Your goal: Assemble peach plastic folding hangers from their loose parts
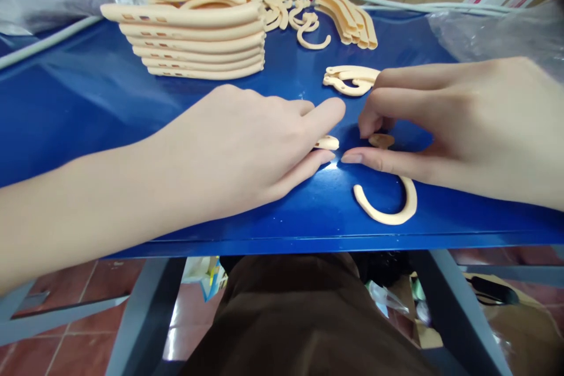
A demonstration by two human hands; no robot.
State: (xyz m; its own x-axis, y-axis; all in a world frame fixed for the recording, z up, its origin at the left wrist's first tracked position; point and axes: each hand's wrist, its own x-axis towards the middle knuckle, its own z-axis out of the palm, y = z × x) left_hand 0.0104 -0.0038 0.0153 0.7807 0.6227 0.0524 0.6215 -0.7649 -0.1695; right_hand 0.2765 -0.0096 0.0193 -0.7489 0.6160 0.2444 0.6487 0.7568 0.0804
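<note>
Both hands rest on a blue table (88,106) near its front edge. My left hand (247,147) lies palm down with fingers stretched toward a small cream plastic piece (328,143), which its fingertips touch. My right hand (458,123) has thumb and fingers pinched around a small tan part (381,140) joined to a cream plastic hook (390,208), whose curved end lies on the table below the hand. How firmly the part is held is partly hidden by the fingers.
A stack of cream hanger bodies (194,35) stands at the back left. Loose hooks (291,14), a row of curved pieces (350,20) and a small pile (350,79) lie behind the hands. White cables (396,6), cardboard boxes and plastic bags line the back.
</note>
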